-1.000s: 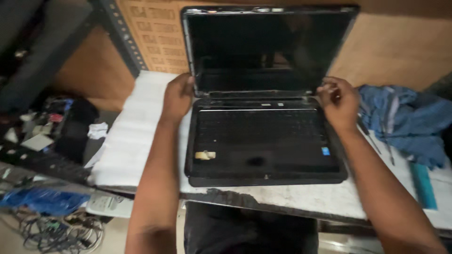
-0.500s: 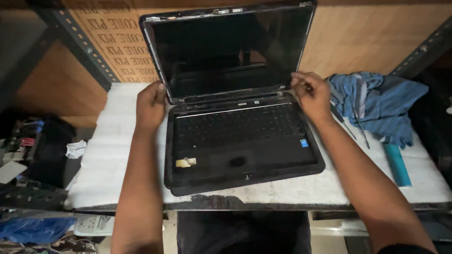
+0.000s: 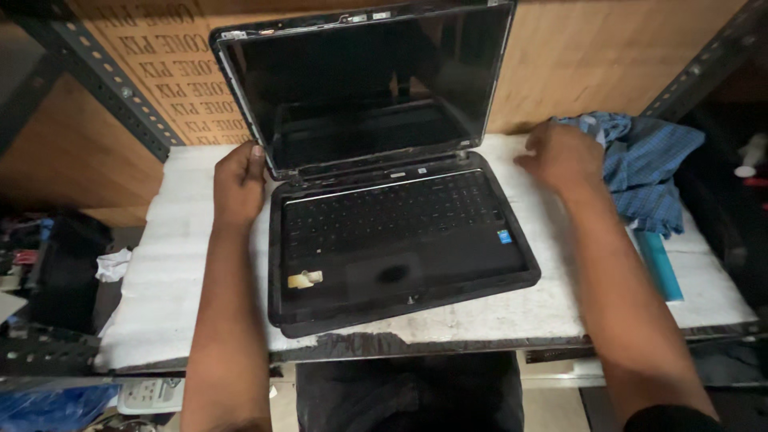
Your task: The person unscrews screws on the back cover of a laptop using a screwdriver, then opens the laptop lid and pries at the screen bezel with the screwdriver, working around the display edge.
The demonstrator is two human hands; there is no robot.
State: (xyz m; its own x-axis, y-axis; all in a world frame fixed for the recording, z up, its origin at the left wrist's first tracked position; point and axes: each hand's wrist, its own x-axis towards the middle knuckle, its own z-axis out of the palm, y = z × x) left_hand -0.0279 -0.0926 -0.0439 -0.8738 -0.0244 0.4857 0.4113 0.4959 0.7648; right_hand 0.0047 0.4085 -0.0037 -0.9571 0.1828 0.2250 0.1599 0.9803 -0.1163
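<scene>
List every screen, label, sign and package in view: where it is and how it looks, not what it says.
Laptop screen: upright at the back of the bench, dark, bezel removed; left hand at its lower left corner.
Blue sticker: right palm rest, small square.
Torn yellow sticker: left palm rest, pale.
Printed cardboard: behind the screen, brown with dark lettering.
White printed label: below the bench, lower left.
</scene>
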